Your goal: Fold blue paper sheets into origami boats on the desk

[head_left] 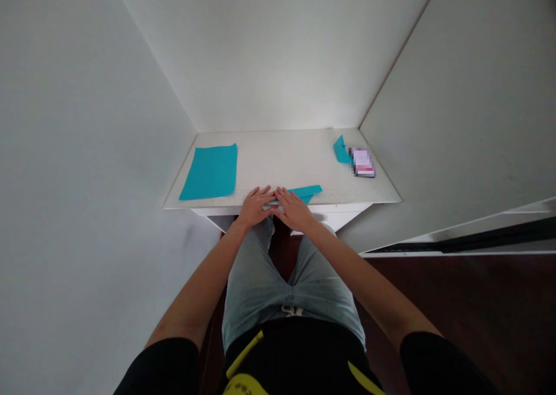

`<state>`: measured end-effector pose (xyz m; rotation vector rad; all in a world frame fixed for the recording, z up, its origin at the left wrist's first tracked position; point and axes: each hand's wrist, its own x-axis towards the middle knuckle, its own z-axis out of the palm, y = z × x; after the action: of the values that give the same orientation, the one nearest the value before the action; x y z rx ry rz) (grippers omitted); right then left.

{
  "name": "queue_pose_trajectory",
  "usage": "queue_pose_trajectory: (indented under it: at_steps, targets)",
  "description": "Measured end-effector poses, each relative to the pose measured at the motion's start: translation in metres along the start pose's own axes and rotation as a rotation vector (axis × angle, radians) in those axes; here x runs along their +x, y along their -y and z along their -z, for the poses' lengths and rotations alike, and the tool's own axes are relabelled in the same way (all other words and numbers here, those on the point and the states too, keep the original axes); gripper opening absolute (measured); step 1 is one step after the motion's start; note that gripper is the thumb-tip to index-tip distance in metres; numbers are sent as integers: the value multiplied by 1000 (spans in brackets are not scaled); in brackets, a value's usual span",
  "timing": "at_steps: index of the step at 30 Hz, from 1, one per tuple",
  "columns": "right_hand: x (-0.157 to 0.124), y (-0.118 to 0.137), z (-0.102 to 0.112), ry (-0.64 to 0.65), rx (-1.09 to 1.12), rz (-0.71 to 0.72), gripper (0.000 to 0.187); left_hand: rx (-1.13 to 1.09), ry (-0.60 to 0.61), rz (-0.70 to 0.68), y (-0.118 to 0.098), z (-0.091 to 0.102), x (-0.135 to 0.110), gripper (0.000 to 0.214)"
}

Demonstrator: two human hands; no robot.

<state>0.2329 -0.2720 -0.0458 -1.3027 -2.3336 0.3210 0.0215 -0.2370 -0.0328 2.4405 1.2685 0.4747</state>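
Both my hands lie flat, side by side, at the front edge of a white table (282, 157). My left hand (256, 207) rests on the near end of a folded teal paper (304, 191), and my right hand (294, 209) presses on it too, hiding most of the fold. Neither hand grips it. To the left lies a flat teal paper sheet (209, 172). At the back right, a smaller folded teal paper (341, 150) sits partly under the edge of a phone (362, 162), whose screen is blurred.
White walls (87, 152) close in on the table's left, back and right sides. My legs in grey shorts (260, 291) sit below the table's front edge. A dark wooden floor (434, 291) shows to the right.
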Motion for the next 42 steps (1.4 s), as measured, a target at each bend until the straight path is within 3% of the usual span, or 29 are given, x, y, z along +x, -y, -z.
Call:
queue_pose_trajectory:
  at_steps: [4,11,15,18,24,29,33,38,42]
  targets:
    - [-9,-18,-2,4,17,-36,86,-25,-21,-10,0,-3,0,44]
    - [-52,-82,44,-11,-89,-132,86,-43,-63,9,-2,-6,0,40]
    - [-67,-96,54,1,-116,-112,98,-77,-87,18,-3,-6,1,34]
    - [-71,-95,54,-44,-107,-107,88,-117,-78,72,-7,-3,1,26]
    - [-65,-86,59,-193,-32,-181,38,-278,-138,185,-6,0,7,17]
    - [-46,-87,64,-234,115,-353,37,-429,-295,338,0,-7,16,24]
    - [-31,-93,68,-208,160,-447,33,-416,-335,446,-4,-8,21,23]
    - [-19,-71,68,-257,-126,-349,33,-355,-342,492,-10,-8,23,23]
    - [-14,-32,46,-108,-100,-70,45,-355,-353,493,-11,-9,22,22]
